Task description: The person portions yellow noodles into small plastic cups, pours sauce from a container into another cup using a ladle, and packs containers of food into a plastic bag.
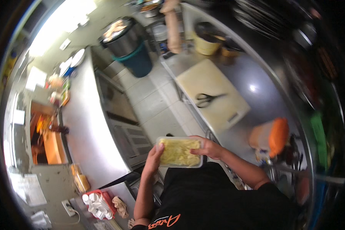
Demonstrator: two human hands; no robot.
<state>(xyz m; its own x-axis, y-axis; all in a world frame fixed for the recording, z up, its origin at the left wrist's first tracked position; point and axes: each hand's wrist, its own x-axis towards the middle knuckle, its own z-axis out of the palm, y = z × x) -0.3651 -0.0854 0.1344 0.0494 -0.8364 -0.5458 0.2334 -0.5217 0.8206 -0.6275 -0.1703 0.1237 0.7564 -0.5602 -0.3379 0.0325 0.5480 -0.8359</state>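
Note:
In front of my body I hold a rectangular translucent plastic container [180, 166] between both hands. Pale yellow, shredded-looking food [175, 153] fills it; whether a clear lid covers the food, I cannot tell. My left hand [153, 159] grips the left end, its thumb over the rim. At the right end, my right hand [209, 148] has its thumb over the top and its other fingers partly hidden at the side. Ahead and to the right, dark-handled scissors [207, 99] lie on a white cutting board [199, 76].
The board rests on a steel counter [254, 76] with a yellow tub [206, 46] and an orange-topped container [277, 136]. A long steel counter [87, 126] runs along the left, near a red basket [105, 198] of white containers. A dark bin [136, 61] stands on the tiled floor [153, 106].

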